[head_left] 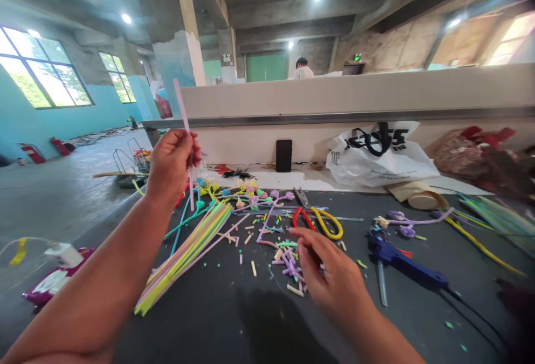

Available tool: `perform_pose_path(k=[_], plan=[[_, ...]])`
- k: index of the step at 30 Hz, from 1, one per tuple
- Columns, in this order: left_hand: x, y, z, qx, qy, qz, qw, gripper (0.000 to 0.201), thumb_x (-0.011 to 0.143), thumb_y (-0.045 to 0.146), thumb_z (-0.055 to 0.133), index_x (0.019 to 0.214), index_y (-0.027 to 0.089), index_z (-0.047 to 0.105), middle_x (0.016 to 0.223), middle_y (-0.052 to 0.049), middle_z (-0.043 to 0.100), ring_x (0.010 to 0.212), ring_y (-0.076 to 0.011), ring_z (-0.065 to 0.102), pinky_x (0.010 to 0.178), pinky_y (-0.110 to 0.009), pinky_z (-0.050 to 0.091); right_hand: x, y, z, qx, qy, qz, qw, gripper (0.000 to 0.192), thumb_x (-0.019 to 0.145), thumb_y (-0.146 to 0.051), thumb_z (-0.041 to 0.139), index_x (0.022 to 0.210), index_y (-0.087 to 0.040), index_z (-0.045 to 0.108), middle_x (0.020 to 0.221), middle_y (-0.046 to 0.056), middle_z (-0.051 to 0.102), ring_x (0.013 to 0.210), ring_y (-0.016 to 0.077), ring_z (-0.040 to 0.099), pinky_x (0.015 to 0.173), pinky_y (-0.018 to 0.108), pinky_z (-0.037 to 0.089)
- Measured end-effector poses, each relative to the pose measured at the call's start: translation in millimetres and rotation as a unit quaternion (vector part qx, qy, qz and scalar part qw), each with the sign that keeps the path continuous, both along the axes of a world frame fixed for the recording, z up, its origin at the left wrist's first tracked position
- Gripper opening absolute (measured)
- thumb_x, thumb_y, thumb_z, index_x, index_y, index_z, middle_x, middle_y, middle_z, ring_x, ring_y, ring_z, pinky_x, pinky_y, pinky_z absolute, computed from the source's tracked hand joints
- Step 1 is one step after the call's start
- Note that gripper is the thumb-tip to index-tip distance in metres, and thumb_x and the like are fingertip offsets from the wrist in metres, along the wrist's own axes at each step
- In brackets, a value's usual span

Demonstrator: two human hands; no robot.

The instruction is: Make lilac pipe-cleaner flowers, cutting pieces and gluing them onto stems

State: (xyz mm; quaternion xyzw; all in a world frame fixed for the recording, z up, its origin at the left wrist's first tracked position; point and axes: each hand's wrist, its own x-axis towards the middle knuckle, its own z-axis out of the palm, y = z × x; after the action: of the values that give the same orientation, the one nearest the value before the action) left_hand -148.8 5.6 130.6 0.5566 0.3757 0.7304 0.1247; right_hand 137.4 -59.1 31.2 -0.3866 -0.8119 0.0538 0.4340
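My left hand [173, 158] is raised over the far left of the table, its fingers closed around a pale pink drinking straw [181, 102] held nearly upright. Below it lies a bundle of long coloured straws [188, 258]. My right hand [328, 261] hovers at the pile of short cut straw pieces [290, 263], fingers partly stretched and apart, with nothing visible in them. Beyond that hand rest scissors [311, 213] with one red and one yellow handle loop. Small flower shapes on stems [251, 191] lie along the back of the table.
A blue glue gun [401, 263] with a cord lies at right, near a purple flower stem [412, 220]. A phone [283, 155] leans on the back ledge beside a white bag [380, 155]. A power plug [62, 254] is at left. One person [303, 68] is far behind the partition.
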Motion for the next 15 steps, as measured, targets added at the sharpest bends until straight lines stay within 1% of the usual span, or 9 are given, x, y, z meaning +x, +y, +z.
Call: perform_pose_path(k=[2, 3, 5, 6, 8, 9, 11, 13, 15], plan=[[6.6, 0.3, 8.6, 0.017, 0.005, 0.006, 1.000, 0.012, 0.081, 0.029, 0.049, 0.085, 0.018, 0.053, 0.065, 0.002, 0.050, 0.046, -0.0041, 0.044, 0.041, -0.015, 0.034, 5.9, 6.2, -17.5, -0.039, 0.018, -0.016, 0.999, 0.025, 0.083, -0.019, 0.041, 0.103, -0.019, 0.055, 0.094, 0.007, 0.065, 0.079, 0.0165, 0.061, 0.072, 0.027, 0.049], [10.3, -2.0, 9.4, 0.009, 0.035, 0.009, 0.999, 0.013, 0.081, 0.029, 0.049, 0.086, 0.018, 0.054, 0.065, 0.002, 0.051, 0.046, -0.0041, 0.044, 0.041, -0.015, 0.034, 8.1, 7.2, -24.6, -0.060, 0.029, -0.020, 0.998, 0.024, 0.082, -0.020, 0.042, 0.102, -0.019, 0.056, 0.092, 0.007, 0.064, 0.077, 0.0166, 0.061, 0.071, 0.027, 0.049], [20.0, -10.9, 4.5, -0.028, 0.152, 0.002, 0.988, 0.014, 0.079, 0.028, 0.053, 0.086, 0.017, 0.058, 0.066, 0.001, 0.054, 0.051, -0.0055, 0.047, 0.046, -0.016, 0.038, 11.2, 7.6, -35.2, -0.108, 0.062, -0.019, 0.992, 0.023, 0.081, -0.022, 0.044, 0.100, -0.018, 0.058, 0.087, 0.007, 0.063, 0.069, 0.0159, 0.059, 0.065, 0.027, 0.048], [26.2, -16.6, -0.6, -0.043, 0.235, -0.014, 0.971, 0.012, 0.077, 0.027, 0.056, 0.084, 0.017, 0.060, 0.066, 0.001, 0.056, 0.056, -0.0072, 0.050, 0.052, -0.018, 0.042, 12.4, 7.9, -38.9, -0.140, 0.092, -0.014, 0.986, 0.023, 0.081, -0.024, 0.045, 0.100, -0.018, 0.058, 0.083, 0.006, 0.062, 0.065, 0.0149, 0.057, 0.060, 0.026, 0.047], [40.4, -26.8, -14.5, -0.065, 0.382, -0.087, 0.918, 0.011, 0.078, 0.026, 0.055, 0.081, 0.019, 0.063, 0.074, -0.001, 0.061, 0.070, -0.0112, 0.056, 0.065, -0.023, 0.046, 15.1, 10.4, -42.8, -0.223, 0.186, 0.003, 0.957, 0.024, 0.081, -0.028, 0.045, 0.099, -0.017, 0.057, 0.073, 0.003, 0.057, 0.053, 0.0118, 0.051, 0.051, 0.023, 0.043], [48.0, -30.3, -22.5, -0.071, 0.439, -0.125, 0.887, 0.013, 0.079, 0.026, 0.053, 0.084, 0.020, 0.064, 0.078, -0.002, 0.062, 0.074, -0.0124, 0.057, 0.069, -0.025, 0.046, 16.6, 12.9, -42.9, -0.268, 0.244, 0.015, 0.932, 0.024, 0.082, -0.031, 0.045, 0.098, -0.017, 0.056, 0.070, 0.001, 0.055, 0.049, 0.0104, 0.048, 0.047, 0.022, 0.041], [61.8, -32.7, -38.7, -0.077, 0.520, -0.153, 0.837, 0.019, 0.083, 0.023, 0.046, 0.088, 0.020, 0.064, 0.085, -0.003, 0.063, 0.082, -0.0138, 0.056, 0.076, -0.027, 0.045, 19.1, 19.9, -39.2, -0.343, 0.339, 0.038, 0.875, 0.028, 0.082, -0.038, 0.044, 0.098, -0.017, 0.054, 0.067, -0.001, 0.052, 0.046, 0.0088, 0.045, 0.042, 0.021, 0.038], [72.1, -29.7, -53.6, -0.089, 0.572, -0.144, 0.803, 0.023, 0.084, 0.021, 0.041, 0.091, 0.020, 0.064, 0.088, -0.004, 0.062, 0.085, -0.0150, 0.055, 0.078, -0.029, 0.043, 19.6, 28.3, -31.9, -0.402, 0.355, 0.066, 0.841, 0.033, 0.081, -0.045, 0.043, 0.097, -0.018, 0.055, 0.069, 0.000, 0.053, 0.045, 0.0081, 0.045, 0.040, 0.020, 0.036], [77.9, -24.2, -66.0, -0.103, 0.592, -0.119, 0.790, 0.025, 0.084, 0.020, 0.040, 0.092, 0.021, 0.063, 0.089, -0.005, 0.061, 0.087, -0.0161, 0.054, 0.079, -0.030, 0.042, 16.8, 37.2, -24.3, -0.442, 0.286, 0.089, 0.846, 0.037, 0.080, -0.048, 0.043, 0.092, -0.017, 0.058, 0.067, 0.000, 0.055, 0.041, 0.0068, 0.043, 0.037, 0.019, 0.031]])
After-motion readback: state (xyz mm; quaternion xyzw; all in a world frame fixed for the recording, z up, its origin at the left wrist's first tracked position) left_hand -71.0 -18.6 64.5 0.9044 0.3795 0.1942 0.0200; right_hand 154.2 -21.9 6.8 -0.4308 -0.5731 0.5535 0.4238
